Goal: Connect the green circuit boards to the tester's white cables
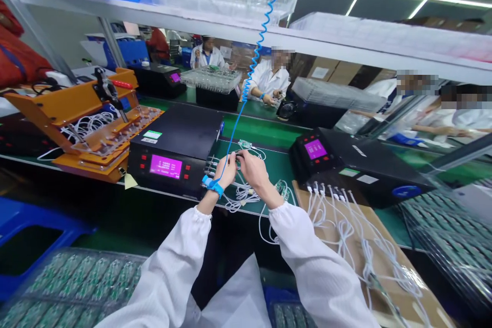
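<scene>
Two bare hands, left hand [226, 170] and right hand [251, 168], meet just inside the worktop's [274, 156] near edge. Each grip is narrow, fingertips pinched at a small dark piece [239, 154], too small to identify. Below them, bundled white cables [244, 195] lie along that edge; a green circuit board [245, 144] lies just beyond the fingers, farther from the edge. Black boxes with purple screens stand left [175, 138] and right [346, 159]. A blue strap [212, 185] circles the left wrist.
</scene>
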A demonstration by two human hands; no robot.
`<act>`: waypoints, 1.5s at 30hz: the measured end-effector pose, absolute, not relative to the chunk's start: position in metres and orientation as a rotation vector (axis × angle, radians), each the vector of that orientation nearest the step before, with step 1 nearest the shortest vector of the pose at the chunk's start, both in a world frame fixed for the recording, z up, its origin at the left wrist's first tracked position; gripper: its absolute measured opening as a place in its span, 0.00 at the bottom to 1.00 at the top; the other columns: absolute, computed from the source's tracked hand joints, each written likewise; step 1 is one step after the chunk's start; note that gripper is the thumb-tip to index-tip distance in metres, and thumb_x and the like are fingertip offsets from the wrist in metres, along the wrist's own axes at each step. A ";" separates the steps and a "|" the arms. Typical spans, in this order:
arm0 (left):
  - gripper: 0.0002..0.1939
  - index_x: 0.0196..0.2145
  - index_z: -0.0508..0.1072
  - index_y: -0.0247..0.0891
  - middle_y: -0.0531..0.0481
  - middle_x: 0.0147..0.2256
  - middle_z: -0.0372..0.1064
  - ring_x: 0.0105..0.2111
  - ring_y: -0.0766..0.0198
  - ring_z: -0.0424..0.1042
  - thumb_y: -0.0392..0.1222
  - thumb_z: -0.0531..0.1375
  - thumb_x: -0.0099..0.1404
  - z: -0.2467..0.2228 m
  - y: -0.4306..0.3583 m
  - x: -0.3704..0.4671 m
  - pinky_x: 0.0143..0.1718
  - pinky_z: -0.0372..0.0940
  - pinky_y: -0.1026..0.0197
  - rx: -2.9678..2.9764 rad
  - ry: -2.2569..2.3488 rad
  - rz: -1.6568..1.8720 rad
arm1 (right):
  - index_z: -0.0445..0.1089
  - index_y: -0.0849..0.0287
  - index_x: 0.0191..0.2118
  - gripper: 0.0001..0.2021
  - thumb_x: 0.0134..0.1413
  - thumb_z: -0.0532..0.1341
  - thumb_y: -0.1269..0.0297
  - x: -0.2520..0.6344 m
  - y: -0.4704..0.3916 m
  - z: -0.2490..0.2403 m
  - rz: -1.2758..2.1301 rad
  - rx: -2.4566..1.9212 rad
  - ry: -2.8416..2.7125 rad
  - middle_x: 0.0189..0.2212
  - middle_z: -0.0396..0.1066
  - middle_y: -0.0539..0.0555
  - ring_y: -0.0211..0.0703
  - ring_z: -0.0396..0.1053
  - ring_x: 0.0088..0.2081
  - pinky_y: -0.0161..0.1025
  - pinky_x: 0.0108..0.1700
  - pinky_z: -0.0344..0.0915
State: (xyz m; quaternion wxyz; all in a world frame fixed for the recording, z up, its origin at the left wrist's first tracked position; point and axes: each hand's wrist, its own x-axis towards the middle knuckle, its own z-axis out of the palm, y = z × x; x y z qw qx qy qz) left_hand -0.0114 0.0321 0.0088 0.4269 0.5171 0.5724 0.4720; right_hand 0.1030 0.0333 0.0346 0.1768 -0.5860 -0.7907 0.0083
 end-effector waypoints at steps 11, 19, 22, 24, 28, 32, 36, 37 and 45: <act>0.22 0.27 0.66 0.40 0.52 0.25 0.64 0.29 0.61 0.66 0.56 0.57 0.74 0.007 0.026 0.008 0.34 0.57 0.59 1.699 1.630 1.238 | 0.75 0.63 0.48 0.17 0.65 0.62 0.53 0.130 0.080 0.036 0.416 -1.343 -1.548 0.39 0.82 0.63 0.49 0.79 0.38 0.43 0.45 0.74; 0.18 0.32 0.71 0.39 0.45 0.35 0.75 0.39 0.58 0.75 0.43 0.51 0.79 0.016 0.046 0.016 0.42 0.63 0.60 1.864 1.543 1.104 | 0.77 0.65 0.35 0.18 0.46 0.75 0.55 0.134 0.118 0.034 0.966 -1.214 -1.137 0.27 0.78 0.55 0.42 0.76 0.30 0.38 0.34 0.74; 0.17 0.33 0.71 0.39 0.41 0.38 0.76 0.42 0.54 0.76 0.43 0.51 0.79 0.017 0.045 0.014 0.44 0.64 0.58 1.841 1.575 1.073 | 0.75 0.64 0.31 0.09 0.52 0.72 0.65 0.136 0.131 0.032 1.109 -1.234 -0.936 0.22 0.75 0.53 0.40 0.73 0.27 0.36 0.31 0.74; 0.16 0.32 0.71 0.39 0.40 0.39 0.77 0.43 0.52 0.77 0.42 0.51 0.78 0.014 0.042 0.011 0.45 0.64 0.56 1.824 1.583 1.046 | 0.72 0.63 0.31 0.05 0.57 0.67 0.71 0.145 0.141 0.034 1.100 -1.212 -0.746 0.23 0.74 0.52 0.39 0.74 0.27 0.36 0.34 0.75; 0.16 0.30 0.70 0.40 0.41 0.37 0.77 0.43 0.53 0.78 0.41 0.53 0.77 0.003 0.042 0.000 0.46 0.65 0.57 1.757 1.583 1.024 | 0.66 0.60 0.33 0.08 0.65 0.58 0.75 0.173 0.155 0.038 0.980 -1.189 -0.586 0.25 0.73 0.51 0.39 0.78 0.30 0.37 0.39 0.77; 0.11 0.37 0.72 0.38 0.46 0.27 0.74 0.33 0.57 0.78 0.38 0.52 0.76 -0.004 0.056 -0.006 0.40 0.68 0.59 1.608 1.580 1.029 | 0.61 0.57 0.37 0.05 0.66 0.56 0.72 0.175 0.155 0.024 0.840 -1.437 -1.089 0.28 0.73 0.51 0.40 0.79 0.31 0.38 0.39 0.76; 0.10 0.49 0.71 0.35 0.57 0.18 0.68 0.14 0.64 0.67 0.32 0.53 0.73 -0.010 0.070 -0.003 0.24 0.65 0.64 1.467 1.478 0.995 | 0.64 0.60 0.41 0.08 0.59 0.63 0.73 0.159 0.150 0.006 0.664 -1.652 -1.486 0.35 0.77 0.54 0.43 0.78 0.38 0.42 0.47 0.75; 0.11 0.50 0.70 0.34 0.57 0.19 0.69 0.13 0.65 0.67 0.31 0.53 0.73 -0.011 0.072 -0.002 0.22 0.64 0.65 1.438 1.451 1.000 | 0.66 0.60 0.43 0.10 0.56 0.66 0.73 0.156 0.149 0.002 0.637 -1.673 -1.546 0.37 0.78 0.55 0.44 0.78 0.41 0.43 0.50 0.74; 0.11 0.51 0.69 0.31 0.44 0.40 0.75 0.22 0.68 0.76 0.32 0.59 0.72 0.007 0.075 0.004 0.17 0.64 0.68 1.044 1.310 1.261 | 0.68 0.59 0.58 0.19 0.62 0.62 0.73 0.154 0.138 0.002 0.210 -1.734 -2.360 0.57 0.74 0.64 0.55 0.73 0.59 0.48 0.59 0.69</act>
